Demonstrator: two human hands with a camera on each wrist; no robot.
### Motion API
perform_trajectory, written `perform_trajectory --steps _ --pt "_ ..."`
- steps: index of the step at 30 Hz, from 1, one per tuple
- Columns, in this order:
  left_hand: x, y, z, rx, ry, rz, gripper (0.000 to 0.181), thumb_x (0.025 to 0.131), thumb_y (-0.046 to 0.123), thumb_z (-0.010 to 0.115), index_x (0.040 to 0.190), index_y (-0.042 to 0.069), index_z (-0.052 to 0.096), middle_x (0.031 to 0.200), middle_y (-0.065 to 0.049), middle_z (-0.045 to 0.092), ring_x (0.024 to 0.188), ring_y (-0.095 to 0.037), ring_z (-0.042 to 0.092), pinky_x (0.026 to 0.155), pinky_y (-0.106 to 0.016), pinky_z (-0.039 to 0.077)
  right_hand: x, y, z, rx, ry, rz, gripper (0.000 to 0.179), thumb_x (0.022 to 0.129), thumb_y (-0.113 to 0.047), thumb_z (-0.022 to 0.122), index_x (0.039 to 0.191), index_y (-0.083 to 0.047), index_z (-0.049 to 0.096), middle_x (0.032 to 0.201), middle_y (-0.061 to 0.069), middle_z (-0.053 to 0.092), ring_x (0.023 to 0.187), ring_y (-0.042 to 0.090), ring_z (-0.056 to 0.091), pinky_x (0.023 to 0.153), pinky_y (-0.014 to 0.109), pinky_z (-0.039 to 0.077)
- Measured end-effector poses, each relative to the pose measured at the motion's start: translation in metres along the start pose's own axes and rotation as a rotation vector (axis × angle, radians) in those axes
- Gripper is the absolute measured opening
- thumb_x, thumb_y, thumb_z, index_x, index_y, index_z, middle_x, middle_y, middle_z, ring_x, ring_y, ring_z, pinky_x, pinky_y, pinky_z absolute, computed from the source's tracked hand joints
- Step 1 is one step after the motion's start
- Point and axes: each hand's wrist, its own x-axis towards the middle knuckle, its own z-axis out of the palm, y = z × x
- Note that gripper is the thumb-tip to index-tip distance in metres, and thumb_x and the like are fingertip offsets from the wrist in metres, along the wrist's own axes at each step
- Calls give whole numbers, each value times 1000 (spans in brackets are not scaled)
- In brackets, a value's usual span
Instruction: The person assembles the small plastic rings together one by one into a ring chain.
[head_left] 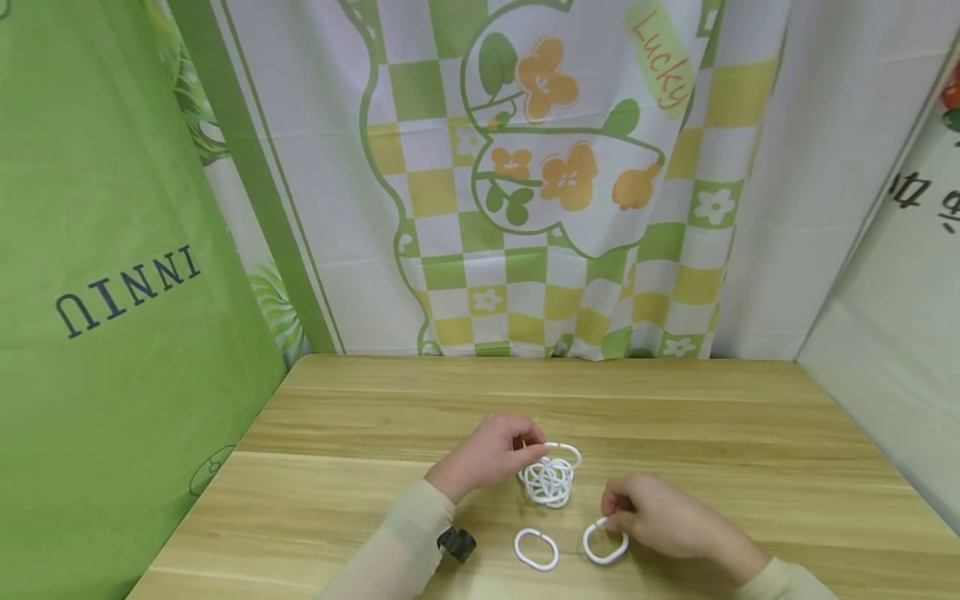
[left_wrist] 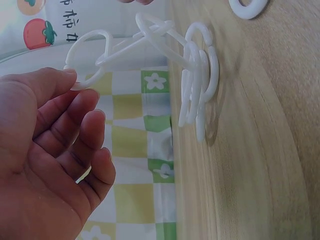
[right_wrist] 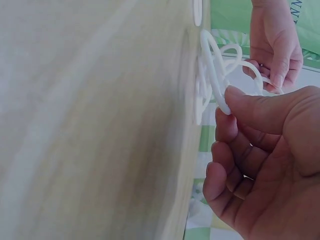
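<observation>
In the head view my left hand (head_left: 491, 454) pinches a white plastic shower curtain ring (head_left: 577, 455) between thumb and index finger. That ring is linked to a bunch of similar white rings (head_left: 549, 483), which hangs down to the wooden table. The left wrist view shows the pinched ring (left_wrist: 106, 45) raised, its linked neighbours sloping away. My right hand (head_left: 667, 512) pinches a separate oval ring (head_left: 587, 546) at its upper edge, to the right of the bunch. One loose ring (head_left: 542, 568) lies flat between the two hands, nearer the front.
The wood-grain table (head_left: 337, 417) runs back to a patterned curtain (head_left: 435, 192). Green cloth (head_left: 112, 375) hangs on the left, and a pale cloth (head_left: 892, 333) on the right. A black device (head_left: 457, 544) is worn at my left wrist.
</observation>
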Motion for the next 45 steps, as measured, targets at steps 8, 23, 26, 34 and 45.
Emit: perform_trajectory --steps 8,23,26,34,45 --pt "0 1 2 2 -6 25 11 96 22 65 91 13 70 73 13 58 66 -9 55 58 -18 44 1 -4 -10 1 57 -40 9 88 -9 70 85 -14 64 73 -12 55 65 2 50 57 24 45" --pt "1 -1 9 -5 -18 28 12 95 26 66 91 15 70 74 15 59 65 0 52 58 -18 47 5 -13 -19 -22 181 -63 9 91 -14 69 86 -19 64 76 -13 57 73 3 54 64 25 47" --pt "1 1 9 -4 -23 23 12 96 25 66 92 15 70 74 15 59 65 0 53 58 -18 47 7 -14 -20 -27 190 -64 8 91 -15 69 87 -20 64 77 -13 57 74 4 54 65 25 47" --pt "2 3 12 -13 -40 27 10 95 22 67 92 14 70 75 15 59 67 1 53 59 -17 47 11 -18 -21 -21 205 -47 7 91 -17 69 87 -20 64 79 -10 60 74 5 55 64 25 47" --pt "3 4 16 11 -66 55 7 93 18 68 91 12 71 74 14 59 65 -1 54 58 -16 46 15 -16 -20 -16 214 -22 5 92 -19 69 88 -18 65 81 -9 62 75 6 56 66 26 48"
